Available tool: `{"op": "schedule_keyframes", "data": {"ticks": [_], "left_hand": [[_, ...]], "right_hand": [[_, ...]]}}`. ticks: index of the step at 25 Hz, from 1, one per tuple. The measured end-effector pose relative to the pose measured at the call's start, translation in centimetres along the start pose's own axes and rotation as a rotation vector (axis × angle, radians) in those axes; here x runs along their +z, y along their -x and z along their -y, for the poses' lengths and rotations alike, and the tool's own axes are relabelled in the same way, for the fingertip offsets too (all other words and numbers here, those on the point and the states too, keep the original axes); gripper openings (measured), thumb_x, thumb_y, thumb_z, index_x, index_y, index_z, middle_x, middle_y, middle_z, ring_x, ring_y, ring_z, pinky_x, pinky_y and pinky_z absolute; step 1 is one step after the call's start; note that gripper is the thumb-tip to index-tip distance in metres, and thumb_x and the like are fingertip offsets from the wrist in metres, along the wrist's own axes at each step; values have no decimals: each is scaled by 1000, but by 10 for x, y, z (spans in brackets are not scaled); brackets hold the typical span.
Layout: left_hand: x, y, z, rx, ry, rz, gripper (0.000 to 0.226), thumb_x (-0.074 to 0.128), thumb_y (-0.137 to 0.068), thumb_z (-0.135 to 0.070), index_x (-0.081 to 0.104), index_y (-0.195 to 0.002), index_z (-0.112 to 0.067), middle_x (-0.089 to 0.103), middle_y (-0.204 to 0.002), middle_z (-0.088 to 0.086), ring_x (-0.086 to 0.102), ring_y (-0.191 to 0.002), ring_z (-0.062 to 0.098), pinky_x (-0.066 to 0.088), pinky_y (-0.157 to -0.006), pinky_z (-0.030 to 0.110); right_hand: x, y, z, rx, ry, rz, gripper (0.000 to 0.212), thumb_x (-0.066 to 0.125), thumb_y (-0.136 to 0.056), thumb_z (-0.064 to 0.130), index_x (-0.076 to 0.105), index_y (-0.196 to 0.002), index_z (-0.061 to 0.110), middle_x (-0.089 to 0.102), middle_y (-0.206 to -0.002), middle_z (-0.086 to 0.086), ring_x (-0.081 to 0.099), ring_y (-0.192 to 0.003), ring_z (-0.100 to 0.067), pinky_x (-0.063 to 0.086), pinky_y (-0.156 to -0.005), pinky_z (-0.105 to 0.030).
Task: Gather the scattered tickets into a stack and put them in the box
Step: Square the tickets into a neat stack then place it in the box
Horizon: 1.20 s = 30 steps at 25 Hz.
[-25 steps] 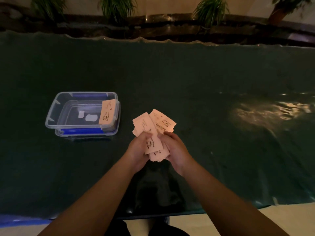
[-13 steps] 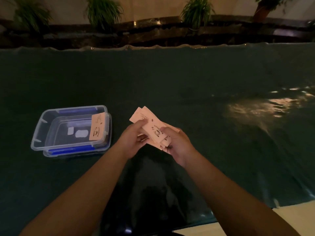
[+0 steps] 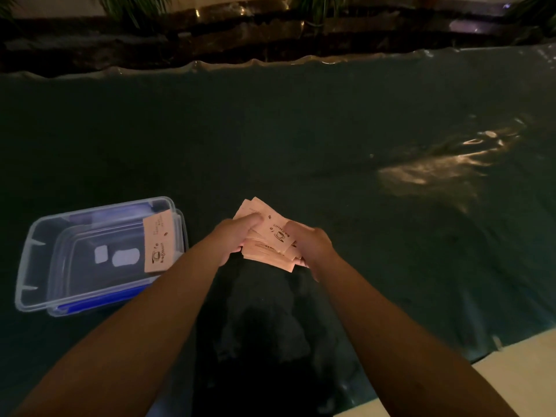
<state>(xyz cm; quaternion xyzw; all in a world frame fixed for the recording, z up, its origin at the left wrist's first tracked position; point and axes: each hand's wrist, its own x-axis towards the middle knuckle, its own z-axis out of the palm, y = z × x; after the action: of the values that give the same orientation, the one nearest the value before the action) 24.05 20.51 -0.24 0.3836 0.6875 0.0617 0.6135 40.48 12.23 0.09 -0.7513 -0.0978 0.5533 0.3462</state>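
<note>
A loose bundle of pale tickets (image 3: 270,236) with a printed coffee-cup mark is held between both hands over the dark green table cover (image 3: 301,130). My left hand (image 3: 237,236) grips the bundle's left side, fingers on top. My right hand (image 3: 310,245) closes on its right side. The tickets are fanned unevenly, with corners sticking out at the far end. To the left stands a clear plastic box (image 3: 39,236) with blue clips. One single ticket (image 3: 158,240) leans against the box's right inner wall.
Two pale labels (image 3: 118,256) show on the box's bottom. The table's far edge borders a dark stone ledge (image 3: 240,34) with potted plants. A bright light reflection (image 3: 436,170) lies on the cover at the right. Pale floor (image 3: 517,371) shows at the lower right.
The bundle has been tilted from upright in the hands to lying flatter and more squared. The view has shifted, so the box and hands sit lower in the frame.
</note>
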Motion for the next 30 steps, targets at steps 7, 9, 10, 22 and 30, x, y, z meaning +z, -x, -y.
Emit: {"op": "schedule_keyframes", "data": {"ticks": [7, 9, 10, 22, 30], "left_hand": [[-1, -11, 10, -8, 30, 46, 33, 81, -87, -46, 70, -104, -19, 75, -110, 4, 72, -102, 20, 61, -90, 34], [-2, -11, 8, -29, 42, 49, 39, 83, -86, -43, 70, -112, -16, 74, -115, 6, 72, -108, 22, 60, -102, 38], [-2, -11, 8, -40, 54, 51, 43, 84, -86, -41, 69, -116, -14, 73, -117, 7, 71, -111, 23, 60, -105, 39], [-2, -6, 13, -86, 161, 75, 45, 90, -77, -32, 65, -112, -16, 71, -119, 10, 67, -112, 26, 57, -102, 39], [-2, 13, 38, -82, 385, 217, 41, 86, -85, -27, 70, -122, -19, 79, -120, 12, 70, -116, 31, 60, -94, 53]], "right_hand": [[3, -3, -9, 55, 58, -29, 66, 71, -78, 45, 53, -136, 20, 70, -122, -4, 68, -104, -21, 58, -69, -37], [4, -5, -9, 74, -2, -37, 67, 74, -74, 42, 55, -133, 18, 75, -114, -3, 71, -101, -21, 61, -72, -39], [4, -7, -10, 87, -23, -36, 66, 76, -72, 41, 58, -132, 18, 76, -113, -3, 72, -100, -21, 62, -72, -39], [-6, -12, -23, 58, -112, 60, 40, 79, -85, 31, 59, -118, 20, 81, -100, -2, 76, -94, -21, 59, -69, -38], [-11, -7, -38, -61, -183, 155, 55, 83, -79, 32, 58, -126, 16, 81, -113, -9, 76, -108, -29, 59, -98, -51]]}}
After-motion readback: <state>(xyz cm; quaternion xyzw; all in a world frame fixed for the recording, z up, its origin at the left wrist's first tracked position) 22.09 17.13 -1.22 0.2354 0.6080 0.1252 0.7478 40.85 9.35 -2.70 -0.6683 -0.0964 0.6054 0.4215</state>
